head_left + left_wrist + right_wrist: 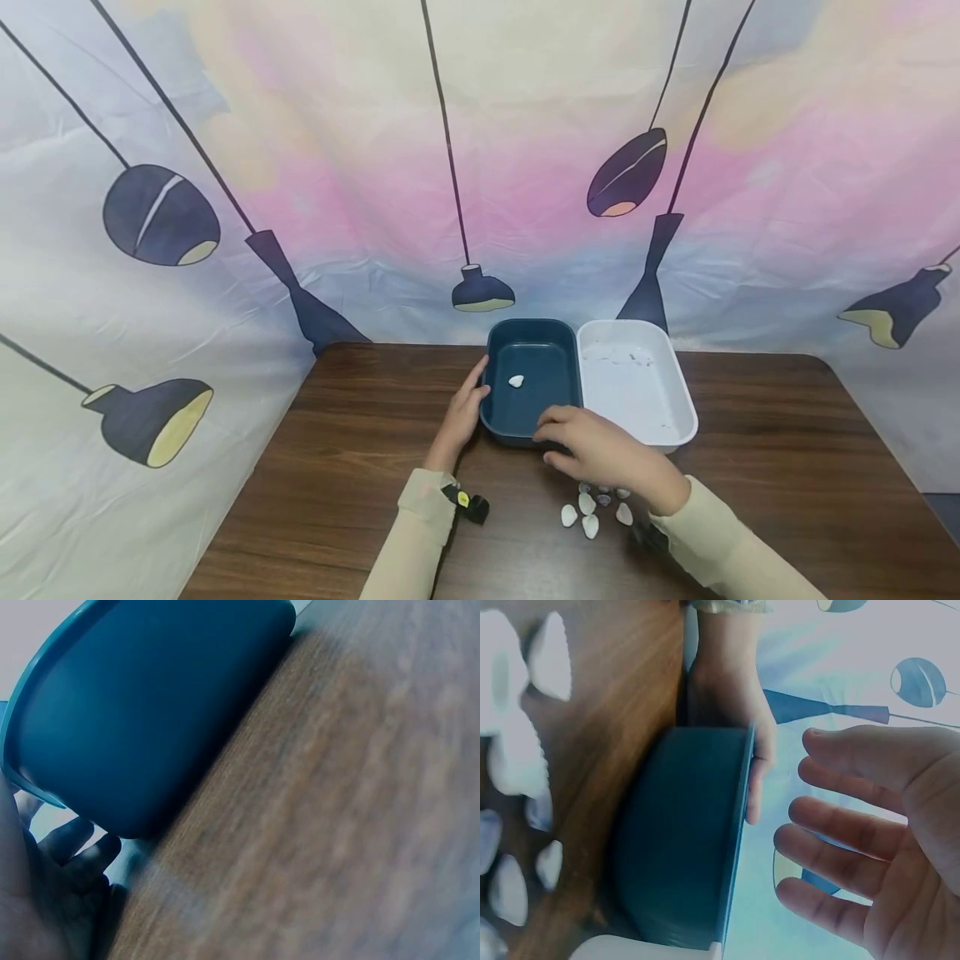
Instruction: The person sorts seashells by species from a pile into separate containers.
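My left hand (459, 417) rests against the left side of a dark teal plastic bin (540, 408), its fingertips at the rim. One white seashell (516, 381) lies on the floor of that bin. Over the bin's near right edge is my right hand (600, 446); the right wrist view shows its fingers (840, 829) loosely bent and apart, with nothing between them. Several small seashells (587, 503), white and purplish, lie on the table under and in front of the right wrist. The left wrist view shows the bin's outer wall (150, 712) beside the left fingers.
A white bin (637, 396) with small dark specks inside stands right against the teal one. Both sit near the back edge of the brown wooden table (337, 467). Behind the table hangs a pastel cloth (360, 150) printed with dark lamps.
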Available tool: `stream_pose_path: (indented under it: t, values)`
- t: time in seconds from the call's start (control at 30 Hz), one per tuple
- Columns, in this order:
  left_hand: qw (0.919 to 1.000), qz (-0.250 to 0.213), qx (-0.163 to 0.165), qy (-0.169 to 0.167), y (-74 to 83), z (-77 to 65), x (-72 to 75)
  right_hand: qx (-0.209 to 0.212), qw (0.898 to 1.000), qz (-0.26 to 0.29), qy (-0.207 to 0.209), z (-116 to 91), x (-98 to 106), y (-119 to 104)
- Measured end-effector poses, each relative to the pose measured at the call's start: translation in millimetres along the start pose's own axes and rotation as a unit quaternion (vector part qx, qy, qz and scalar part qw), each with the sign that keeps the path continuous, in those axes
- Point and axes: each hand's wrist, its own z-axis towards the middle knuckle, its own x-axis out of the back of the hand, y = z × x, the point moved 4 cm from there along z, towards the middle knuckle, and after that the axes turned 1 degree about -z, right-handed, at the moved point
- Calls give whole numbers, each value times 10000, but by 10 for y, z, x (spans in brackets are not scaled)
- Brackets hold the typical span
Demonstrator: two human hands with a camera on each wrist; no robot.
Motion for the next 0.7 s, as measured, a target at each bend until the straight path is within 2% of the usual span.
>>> stream_pose_path:
  t: [0.27,0.5,0.7]
  values:
    - [9999,-123,-30,65,-6,-4,5,-158,9991,120,-368,-166,-103,-63]
    - [9996,-14,-132,261,-411,158,-19,-179,9977,114,-647,-276,-262,-137]
    - [9995,-19,-162,282,-407,149,-23,-228,9957,44,-897,-374,-438,-169]
